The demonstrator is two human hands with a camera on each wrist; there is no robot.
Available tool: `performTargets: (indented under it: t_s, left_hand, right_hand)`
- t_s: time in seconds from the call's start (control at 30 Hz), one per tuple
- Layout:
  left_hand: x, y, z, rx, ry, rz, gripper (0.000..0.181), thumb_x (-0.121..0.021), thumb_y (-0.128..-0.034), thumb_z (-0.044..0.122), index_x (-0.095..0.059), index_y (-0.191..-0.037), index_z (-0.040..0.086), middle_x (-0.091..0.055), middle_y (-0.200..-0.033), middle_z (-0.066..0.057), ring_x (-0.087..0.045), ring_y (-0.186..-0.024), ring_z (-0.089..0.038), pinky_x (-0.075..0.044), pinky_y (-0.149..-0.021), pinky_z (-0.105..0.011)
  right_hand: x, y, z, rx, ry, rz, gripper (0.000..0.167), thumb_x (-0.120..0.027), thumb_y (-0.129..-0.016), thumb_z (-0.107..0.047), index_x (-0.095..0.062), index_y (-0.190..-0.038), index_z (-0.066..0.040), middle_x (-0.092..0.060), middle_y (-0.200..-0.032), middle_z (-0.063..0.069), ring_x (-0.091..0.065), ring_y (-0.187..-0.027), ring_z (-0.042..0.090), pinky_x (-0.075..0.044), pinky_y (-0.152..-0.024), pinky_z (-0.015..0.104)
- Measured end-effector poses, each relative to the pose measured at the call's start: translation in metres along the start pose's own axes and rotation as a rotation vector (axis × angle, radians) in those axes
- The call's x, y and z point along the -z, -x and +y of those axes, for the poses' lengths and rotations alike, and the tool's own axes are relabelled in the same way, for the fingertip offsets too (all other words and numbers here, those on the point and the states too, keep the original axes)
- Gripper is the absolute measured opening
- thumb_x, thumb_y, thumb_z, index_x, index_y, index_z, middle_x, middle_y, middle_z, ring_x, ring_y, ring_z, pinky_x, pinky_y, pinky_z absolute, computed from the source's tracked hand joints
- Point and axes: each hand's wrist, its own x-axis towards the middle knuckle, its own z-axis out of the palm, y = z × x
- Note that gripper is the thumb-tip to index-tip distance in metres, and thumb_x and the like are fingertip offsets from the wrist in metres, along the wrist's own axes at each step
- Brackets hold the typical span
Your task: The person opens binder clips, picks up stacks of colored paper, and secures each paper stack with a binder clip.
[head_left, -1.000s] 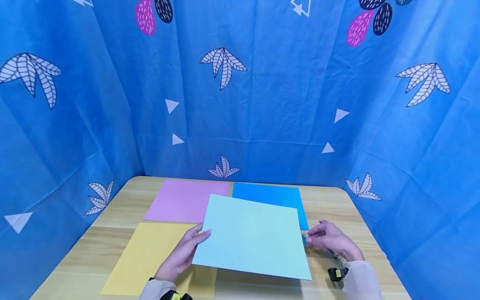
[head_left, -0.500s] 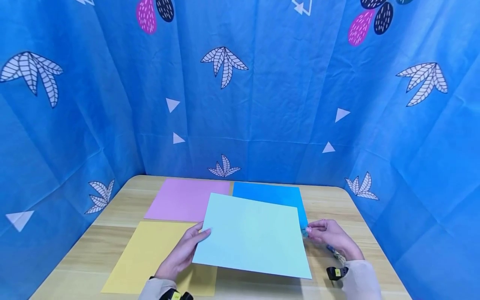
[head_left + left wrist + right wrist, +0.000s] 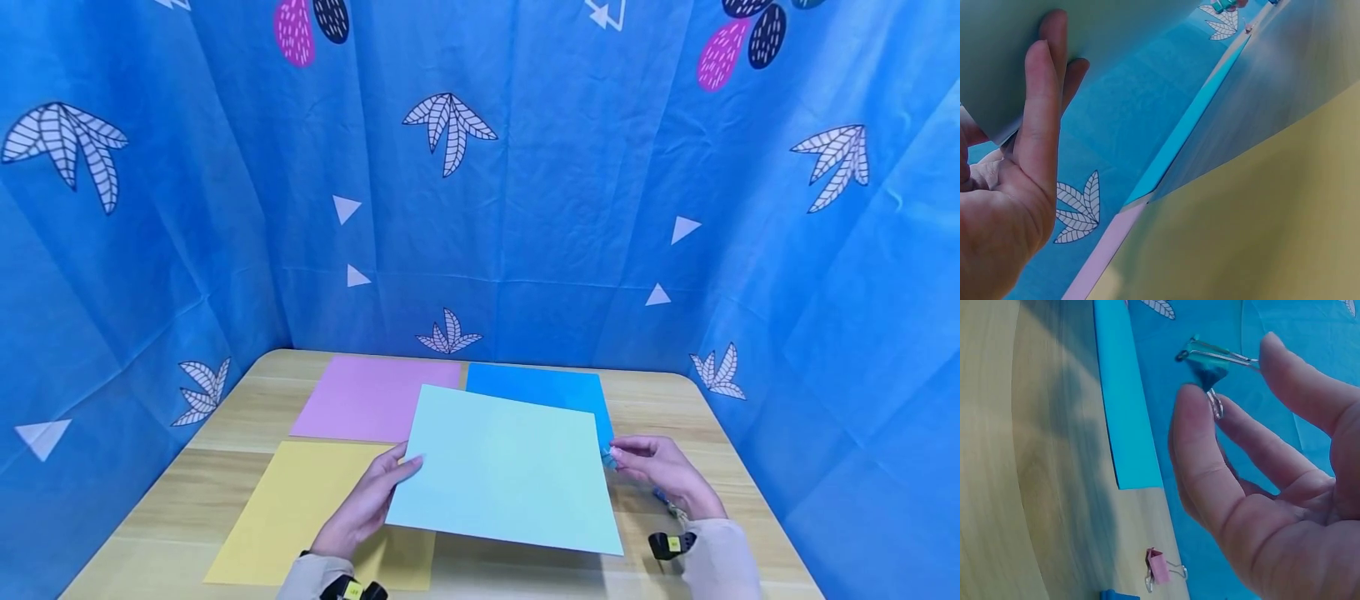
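My left hand grips a pale green sheet at its left edge, thumb on top and fingers spread underneath. The sheet is raised off the table and tilted. At the sheet's right side, my right hand pinches a teal binder clip by its wire handles, thumb on one and fingertips on the other. Whether the clip's mouth touches the sheet I cannot tell. A pink binder clip lies on the table beyond the right hand, and part of a blue object shows at that view's bottom edge.
A pink sheet, a blue sheet and a yellow sheet lie flat on the wooden table. Small items, partly hidden by the right wrist, lie at the right. A blue patterned cloth surrounds the table.
My right hand has shifted slightly up and left with the teal binder clip, closer along the sheet's right edge. The left hand and the pale green sheet have stayed almost still.
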Motion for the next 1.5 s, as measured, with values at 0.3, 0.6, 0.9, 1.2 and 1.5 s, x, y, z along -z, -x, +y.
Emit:
performTargets:
  t_s: [0.3,0.6,0.9,1.2,1.5]
  left_hand:
    - [-0.001,0.0,0.0024,0.016,0.005,0.007,0.063,-0.042,-0.1129,0.025,-0.014,-0.163,-0.002,-0.079,-0.107,0.003,-0.078,-0.089,-0.012,-0.065,-0.082,-0.033]
    - [-0.0017,0.0009,0.004,0.029,-0.008,0.039,0.066,-0.043,-0.1125,0.026,-0.011,-0.163,-0.003,-0.079,-0.107,0.004,-0.078,-0.09,-0.011,-0.065,-0.083,-0.032]
    - [-0.0001,0.0018,0.0024,0.026,-0.012,0.041,0.064,-0.041,-0.113,0.026,-0.013,-0.163,-0.001,-0.079,-0.109,0.004,-0.078,-0.091,-0.011,-0.065,-0.083,-0.032]
    - [0.0013,0.0012,0.0022,0.007,-0.016,0.035,0.058,-0.041,-0.1131,0.024,-0.019,-0.162,0.0,-0.079,-0.111,0.005,-0.078,-0.093,-0.011,-0.065,-0.084,-0.034]
    - [0.0002,0.001,0.0032,0.013,-0.01,0.039,0.065,-0.041,-0.1129,0.024,-0.011,-0.163,-0.003,-0.079,-0.111,0.004,-0.078,-0.095,-0.012,-0.065,-0.085,-0.034]
  right_hand:
    - [0.0018,0.0018,0.0001,0.029,-0.086,-0.054,0.065,-0.069,-0.101,-0.019,-0.041,-0.147,0.018,-0.066,-0.135,0.022,-0.071,-0.113,0.011,-0.059,-0.101,0.029]
    - [0.0022,0.0001,0.0002,0.017,-0.151,-0.039,0.066,-0.068,-0.101,-0.02,-0.04,-0.147,0.019,-0.074,-0.125,0.014,-0.075,-0.105,0.012,-0.061,-0.096,0.028]
    - [0.0028,-0.0002,0.0003,0.056,-0.179,-0.088,0.061,-0.064,-0.104,-0.021,-0.042,-0.146,0.018,-0.074,-0.126,0.009,-0.074,-0.109,0.011,-0.06,-0.098,0.028]
    - [0.007,0.0017,0.0027,0.114,-0.374,-0.18,0.04,-0.057,-0.103,0.001,-0.05,-0.141,0.012,-0.074,-0.116,-0.002,-0.073,-0.113,0.013,-0.058,-0.101,0.026]
    - [0.0039,0.0004,0.0008,0.069,-0.355,-0.095,0.02,-0.058,-0.105,-0.01,-0.068,-0.123,-0.007,-0.073,-0.109,-0.007,-0.07,-0.103,0.007,-0.061,-0.094,0.023]
